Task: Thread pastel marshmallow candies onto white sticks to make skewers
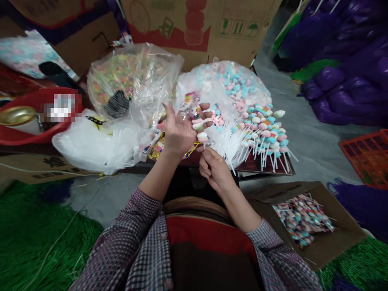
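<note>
Cardboard carton (200,28) bears glass sign (224,27), arrow sign (238,28) and umbrella sign (251,29)

Single head cam, on the wearer, looking fwd & steeply down from above and just behind the near edge of the dark red-brown flat tabletop (284,168). V. close to the wearer's red-and-dark cloth apron (212,238) & checked cloth sleeves (130,226), pic bottom. Bare left hand (183,131) & bare right hand (216,167) approx. mid-pic. Wide FOV: incl. printed brown cardboard box (212,20) twd far edge, plus grey floor (285,99) past right edge.
</note>
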Action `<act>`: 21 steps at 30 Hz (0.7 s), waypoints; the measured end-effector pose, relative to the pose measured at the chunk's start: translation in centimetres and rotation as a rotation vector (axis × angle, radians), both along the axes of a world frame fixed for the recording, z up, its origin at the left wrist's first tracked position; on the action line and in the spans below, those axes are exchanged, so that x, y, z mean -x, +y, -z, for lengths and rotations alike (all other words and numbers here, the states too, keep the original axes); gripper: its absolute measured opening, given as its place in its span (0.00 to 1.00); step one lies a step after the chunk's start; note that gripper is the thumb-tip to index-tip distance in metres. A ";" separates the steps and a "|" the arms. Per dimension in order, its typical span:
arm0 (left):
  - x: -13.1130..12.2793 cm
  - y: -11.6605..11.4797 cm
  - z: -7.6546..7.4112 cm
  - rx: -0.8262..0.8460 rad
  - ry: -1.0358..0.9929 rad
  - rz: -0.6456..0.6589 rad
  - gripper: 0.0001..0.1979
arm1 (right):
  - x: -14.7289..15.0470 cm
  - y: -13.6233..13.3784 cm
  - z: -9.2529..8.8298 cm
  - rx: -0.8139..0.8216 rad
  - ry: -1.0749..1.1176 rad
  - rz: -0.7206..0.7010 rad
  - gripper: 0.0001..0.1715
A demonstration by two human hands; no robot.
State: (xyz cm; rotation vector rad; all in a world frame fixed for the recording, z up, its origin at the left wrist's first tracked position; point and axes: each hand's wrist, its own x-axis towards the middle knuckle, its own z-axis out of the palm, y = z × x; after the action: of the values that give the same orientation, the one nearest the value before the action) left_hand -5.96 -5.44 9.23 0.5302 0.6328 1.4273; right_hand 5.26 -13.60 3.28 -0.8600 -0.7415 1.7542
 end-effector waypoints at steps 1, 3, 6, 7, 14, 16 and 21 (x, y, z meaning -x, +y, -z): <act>0.2 -0.1 0.1 -0.018 -0.012 0.034 0.28 | 0.1 0.1 0.1 0.012 0.039 -0.013 0.23; 0.5 -0.2 0.5 -0.067 -0.040 0.074 0.25 | 0.1 0.3 0.1 0.016 0.088 -0.039 0.23; 0.8 -0.3 1.3 -0.127 -0.035 0.102 0.18 | -0.2 0.1 0.1 0.002 0.115 -0.065 0.23; 0.8 -0.3 1.5 -0.142 -0.027 0.110 0.18 | -0.3 0.0 0.1 -0.004 0.107 -0.068 0.23; 0.7 0.3 1.1 -0.124 0.071 0.085 0.15 | -0.7 -0.2 1.1 -0.116 -0.188 0.126 0.24; 0.1 0.2 1.3 -0.125 0.050 0.060 0.15 | -0.7 -0.1 1.6 -0.170 -0.305 0.206 0.26; -0.7 -0.6 2.6 -0.116 0.060 0.018 0.14 | -1.0 0.1 2.7 -0.182 -0.377 0.229 0.29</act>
State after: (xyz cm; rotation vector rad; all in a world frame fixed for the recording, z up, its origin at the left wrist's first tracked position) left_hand -5.29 -5.99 6.60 0.6705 0.5939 1.4412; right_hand 6.26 -13.48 0.59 -1.1176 -0.9889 1.3149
